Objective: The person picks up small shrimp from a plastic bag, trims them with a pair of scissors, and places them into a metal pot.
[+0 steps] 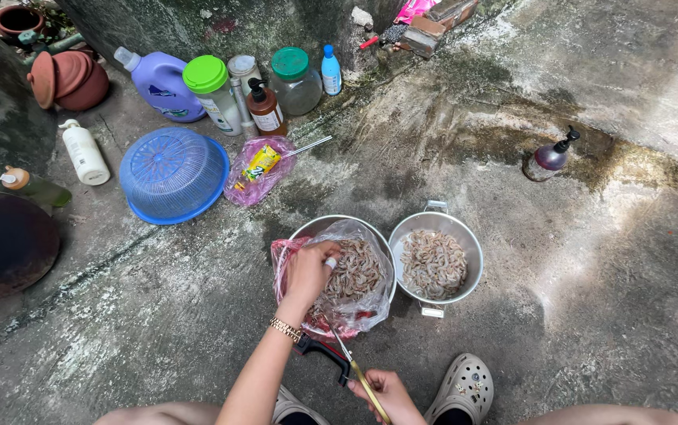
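My left hand (311, 271) reaches into a clear plastic bag (354, 279) full of raw shrimp, fingers closed among them; whether it grips one is hidden. The bag lies in a metal bowl (317, 224). Beside it on the right stands a metal pot (471, 244) holding more shrimp (433, 264). My right hand (386, 393) is closed on a pair of scissors (351, 366) with black and yellow handles, held low near my feet, blades pointing toward the bag.
An upturned blue basket (172, 175), a pink bag (258, 169), a purple detergent jug (162, 83), jars and bottles (276, 83) line the back. A dark round lid (4, 244) lies left, a pump bottle (550, 156) right. My grey clog (465, 386) rests on wet concrete.
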